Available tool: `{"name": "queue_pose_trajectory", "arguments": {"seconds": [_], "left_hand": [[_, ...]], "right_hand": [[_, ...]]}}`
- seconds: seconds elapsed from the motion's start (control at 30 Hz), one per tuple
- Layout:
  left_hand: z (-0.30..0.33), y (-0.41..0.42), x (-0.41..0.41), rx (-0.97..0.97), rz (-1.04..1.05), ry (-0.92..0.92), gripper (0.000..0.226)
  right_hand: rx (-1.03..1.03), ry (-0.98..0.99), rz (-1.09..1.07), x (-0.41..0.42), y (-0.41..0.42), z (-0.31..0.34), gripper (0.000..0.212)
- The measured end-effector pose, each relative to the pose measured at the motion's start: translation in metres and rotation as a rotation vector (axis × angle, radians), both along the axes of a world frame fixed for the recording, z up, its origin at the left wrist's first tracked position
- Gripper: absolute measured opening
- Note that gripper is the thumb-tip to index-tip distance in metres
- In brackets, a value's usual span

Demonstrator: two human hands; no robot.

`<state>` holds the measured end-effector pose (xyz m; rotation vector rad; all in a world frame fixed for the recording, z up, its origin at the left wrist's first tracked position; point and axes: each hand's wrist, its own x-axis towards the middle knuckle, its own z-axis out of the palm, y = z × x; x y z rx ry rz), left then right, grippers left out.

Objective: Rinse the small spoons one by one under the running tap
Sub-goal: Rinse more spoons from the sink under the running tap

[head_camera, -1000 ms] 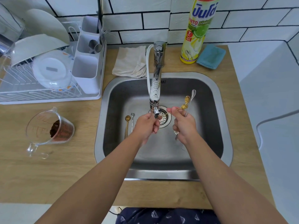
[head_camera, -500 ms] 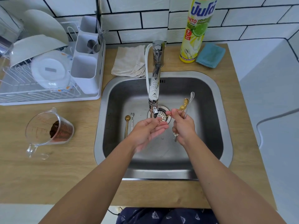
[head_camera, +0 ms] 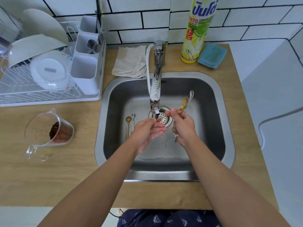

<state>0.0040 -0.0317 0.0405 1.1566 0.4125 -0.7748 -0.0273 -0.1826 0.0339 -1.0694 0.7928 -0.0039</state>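
Holding a bunch of small spoons point(head_camera: 186, 104) in your right hand point(head_camera: 184, 128), you cup your open left hand point(head_camera: 147, 131) under the tap point(head_camera: 155, 94), over the sink point(head_camera: 213, 89).

Tap point(head_camera: 155, 89) overhangs sink point(head_camera: 213, 89) centre; right basin floor lies open beyond hands.

- A sink point(head_camera: 227, 131) is set into a counter point(head_camera: 73, 174), with the tap point(head_camera: 156, 89) reaching over it from the back rim.
- Both hands are held over the drain point(head_camera: 164, 117): the left hand point(head_camera: 147, 133) under the spout, the right hand point(head_camera: 184, 128) just beside it.
- Several spoons point(head_camera: 186, 102) are gripped in the right hand.
- Two spoons point(head_camera: 130, 125) are laid in the basin, left of the drain.
- A dish rack point(head_camera: 49, 95) is placed left of the sink, a measuring cup point(head_camera: 49, 131) in front of it.
- A cloth point(head_camera: 131, 63), bottle point(head_camera: 198, 30) and sponge point(head_camera: 212, 55) are lined behind the sink.
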Motion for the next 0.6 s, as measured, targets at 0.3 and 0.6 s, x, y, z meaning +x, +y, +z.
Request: {"name": "queue_pose_trajectory", "arguments": {"seconds": [0.3,0.6], "left_hand": [[0.001,0.001,-0.003,0.109,-0.057,-0.186,0.016],[0.0,0.0,-0.006,0.15,-0.031,-0.153,0.009]], "right_hand": [[0.036,0.013,-0.095,0.001,0.003,-0.001,0.02],[0.046,0.065,-0.077,0.0,0.008,0.004,0.015]]}}
